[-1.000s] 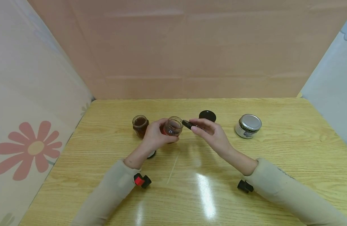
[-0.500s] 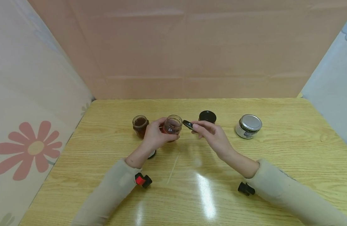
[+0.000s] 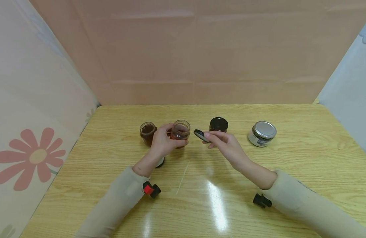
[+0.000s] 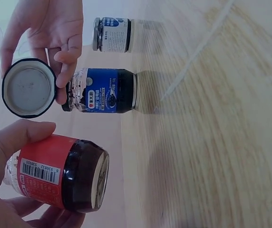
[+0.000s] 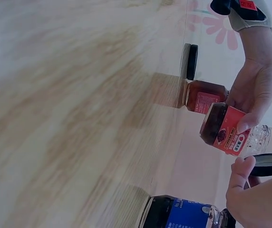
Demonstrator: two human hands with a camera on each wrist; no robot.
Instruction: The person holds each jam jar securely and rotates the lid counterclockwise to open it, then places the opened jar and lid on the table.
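Observation:
My left hand (image 3: 163, 142) grips a lidless glass jar (image 3: 180, 132) round its side. In the left wrist view the jar (image 4: 48, 173) has a red label and dark contents, and its base is raised off the tabletop. A black lid (image 3: 202, 136) is pinched in my right hand (image 3: 229, 147), just right of the jar's mouth and apart from it. The lid's pale inner side (image 4: 29, 89) faces the left wrist camera. Part of the left hand's fingers is hidden behind the jar.
Left of the held jar stands another lidless jar (image 3: 147, 132) with reddish-brown contents. A second black lid (image 3: 160, 163) lies by my left wrist. Behind my right hand is a blue-labelled jar (image 4: 105, 90) with a dark lid. Farther right stands a silver-lidded jar (image 3: 262, 134).
The lid in my right hand has moved slightly down and right, away from the jar's mouth, and turned to show its inside. My left hand has brought the jar slightly left and more upright.

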